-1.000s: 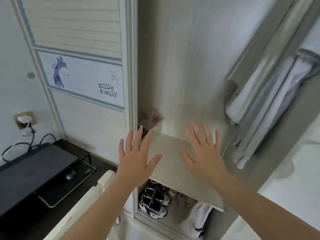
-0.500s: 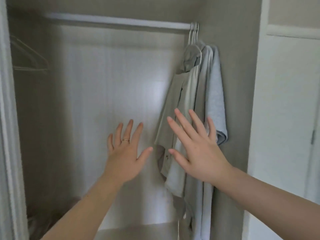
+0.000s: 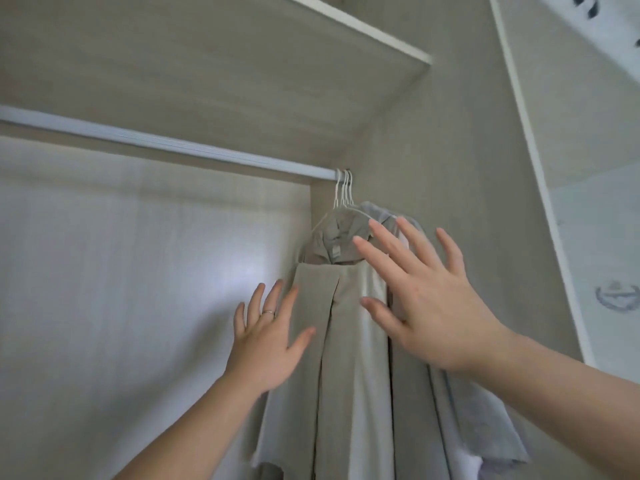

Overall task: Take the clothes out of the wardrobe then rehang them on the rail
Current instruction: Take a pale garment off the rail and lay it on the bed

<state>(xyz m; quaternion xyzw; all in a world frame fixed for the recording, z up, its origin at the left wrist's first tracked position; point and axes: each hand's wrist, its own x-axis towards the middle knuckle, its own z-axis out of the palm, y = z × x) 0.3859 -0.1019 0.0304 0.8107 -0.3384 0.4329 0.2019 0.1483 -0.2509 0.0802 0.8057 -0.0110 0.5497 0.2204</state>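
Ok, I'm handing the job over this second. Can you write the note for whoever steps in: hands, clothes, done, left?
Left hand: open, fingers spread, holding nothing, at the left edge of the beige garment. I can't tell whether it is touching.
Right hand: open, holding nothing, in front of the garment's shoulder area.
Clothes: bunched on white hangers at the right end of the rail, beside the wardrobe side wall.
Done: nothing visibly taken out yet.
Left: grip the hangers, lift them off, take the clothes out, then rehang them.
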